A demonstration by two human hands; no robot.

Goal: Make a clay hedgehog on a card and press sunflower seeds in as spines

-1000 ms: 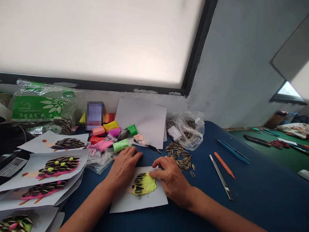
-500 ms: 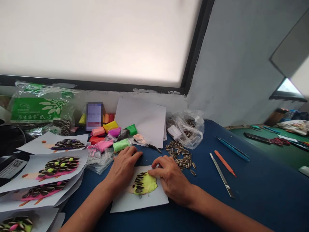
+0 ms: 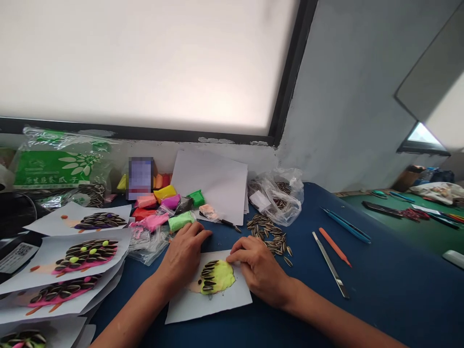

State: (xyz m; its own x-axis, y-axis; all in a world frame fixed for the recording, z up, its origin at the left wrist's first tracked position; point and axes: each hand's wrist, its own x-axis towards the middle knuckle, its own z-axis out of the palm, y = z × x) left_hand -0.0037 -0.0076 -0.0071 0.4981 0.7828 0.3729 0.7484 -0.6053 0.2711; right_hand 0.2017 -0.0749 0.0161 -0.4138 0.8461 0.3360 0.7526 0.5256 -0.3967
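Observation:
A sheet of white paper (image 3: 203,311) lies before me, bearing a hedgehog picture with a body of yellow-green clay (image 3: 225,279). Striped sunflower seeds (image 3: 208,278) stand in rows on the clay's left part, near a dark eye. My left hand (image 3: 186,249) rests over the paper's upper left edge, fingers stretched out and palm down. At the clay's upper right rim is my right hand (image 3: 253,266), its thumb and index finger pinched and the other fingers curled. Whatever may be between those fingertips is hidden. Loose sunflower seeds (image 3: 270,232) are scattered just beyond the right hand.
Finished-looking hedgehog sheets (image 3: 87,251) are stacked at left. Packets of coloured clay (image 3: 166,193) lie behind my left hand. A plastic bag of seeds (image 3: 290,208) sits farther back. On the right lie a metal blade tool (image 3: 330,266), an orange tool (image 3: 335,247) and blue tweezers (image 3: 346,225).
My right fingertips have drawn slightly to the right, from beside the seed rows to the clay's rim. My left hand stays in place. The view has shifted a little.

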